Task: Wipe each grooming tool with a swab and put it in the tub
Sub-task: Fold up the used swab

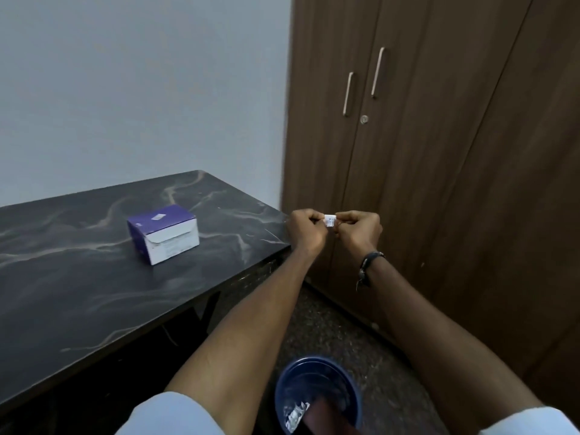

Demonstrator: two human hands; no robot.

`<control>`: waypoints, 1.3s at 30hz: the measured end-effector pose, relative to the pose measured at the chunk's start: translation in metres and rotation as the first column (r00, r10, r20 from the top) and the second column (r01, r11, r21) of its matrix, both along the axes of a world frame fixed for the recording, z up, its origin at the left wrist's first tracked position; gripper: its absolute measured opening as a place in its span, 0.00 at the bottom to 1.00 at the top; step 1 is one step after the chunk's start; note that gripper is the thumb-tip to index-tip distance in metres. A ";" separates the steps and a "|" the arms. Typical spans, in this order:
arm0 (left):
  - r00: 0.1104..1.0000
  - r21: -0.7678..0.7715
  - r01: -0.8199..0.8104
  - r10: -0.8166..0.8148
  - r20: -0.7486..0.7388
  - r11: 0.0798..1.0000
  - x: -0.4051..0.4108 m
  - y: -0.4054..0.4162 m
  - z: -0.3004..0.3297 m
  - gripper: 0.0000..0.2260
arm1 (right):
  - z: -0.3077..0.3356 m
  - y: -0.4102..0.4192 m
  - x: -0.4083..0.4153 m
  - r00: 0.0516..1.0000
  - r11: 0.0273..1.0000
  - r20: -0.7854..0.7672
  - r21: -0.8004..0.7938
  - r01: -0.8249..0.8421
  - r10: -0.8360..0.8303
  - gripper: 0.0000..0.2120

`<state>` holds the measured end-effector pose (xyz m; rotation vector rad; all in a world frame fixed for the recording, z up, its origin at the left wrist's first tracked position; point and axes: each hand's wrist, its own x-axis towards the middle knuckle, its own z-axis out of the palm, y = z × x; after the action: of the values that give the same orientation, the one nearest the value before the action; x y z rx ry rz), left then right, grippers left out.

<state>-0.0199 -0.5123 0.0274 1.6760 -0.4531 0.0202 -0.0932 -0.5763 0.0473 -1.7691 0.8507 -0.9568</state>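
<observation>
Head cam: left hand (306,229) and right hand (357,229) both pinch a small white swab packet (330,220) between them at 1 o'clock; blue tub (317,394) at 6 o'clock on the floor

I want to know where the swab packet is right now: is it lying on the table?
No, the small white packet is pinched in the air between the left hand and the right hand, beyond the table edge.

Small white swab packet (330,220) pinched between fingertips of left hand (306,229) and right hand (359,229), held out beyond table (78,293) corner. Purple-white box (163,233) left of fingers. Blue tub (317,394) seen well below fingers, crumpled foil (295,414) inside.
</observation>
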 end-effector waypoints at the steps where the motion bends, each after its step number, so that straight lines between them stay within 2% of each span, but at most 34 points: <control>1: 1.000 0.008 0.006 -0.006 -0.002 1.000 -0.001 -0.005 -0.007 0.04 | -0.007 -0.004 0.000 1.000 1.000 -0.008 0.008 0.008 -0.008 0.06; 9: 0.995 0.180 0.052 -0.035 -0.093 0.982 -0.005 -0.040 -0.093 0.04 | -0.100 -0.041 -0.002 0.987 0.992 -0.141 0.091 0.085 -0.072 0.06; 14: 0.966 0.281 0.131 -0.059 -0.250 0.951 -0.013 -0.043 -0.162 0.05 | -0.176 -0.045 -0.008 0.967 0.976 -0.254 0.199 0.085 -0.033 0.05; 18: 0.934 0.384 0.163 -0.017 -0.358 0.909 -0.018 -0.035 -0.221 0.07 | -0.239 -0.035 -0.012 0.936 0.950 -0.353 0.289 0.118 -0.009 0.05; 25: 0.881 0.523 0.223 0.059 -0.469 0.823 -0.024 -0.021 -0.312 0.05 | -0.328 -0.019 -0.022 0.867 0.925 -0.491 0.362 0.118 0.082 0.06; 30: 0.884 0.591 0.269 0.049 -0.465 0.760 -0.026 -0.020 -0.352 0.08 | -0.351 -0.015 -0.029 0.830 0.908 -0.546 0.397 0.136 0.115 0.05; 33: 0.879 0.631 0.300 0.049 -0.474 0.715 -0.030 -0.018 -0.360 0.11 | -0.363 -0.016 -0.029 0.782 0.902 -0.603 0.410 0.134 0.158 0.10; 35: 0.875 0.664 0.351 0.020 -0.483 0.660 -0.034 -0.014 -0.364 0.07 | -0.371 -0.017 -0.029 0.742 0.905 -0.647 0.403 0.135 0.177 0.12; 36: 0.871 0.675 0.374 0.009 -0.491 0.636 -0.036 -0.010 -0.364 0.04 | -0.373 -0.017 -0.030 0.722 0.905 -0.665 0.403 0.132 0.191 0.12; 39: 0.873 0.678 0.404 -0.038 -0.486 0.614 -0.039 -0.002 -0.370 0.07 | -0.382 -0.019 -0.034 0.682 0.920 -0.698 0.381 0.097 0.217 0.07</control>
<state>-0.0589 -0.5139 -0.3429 2.3664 -0.3460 -0.8453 -0.1270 -0.5957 -0.3350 -1.7928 1.3609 0.0525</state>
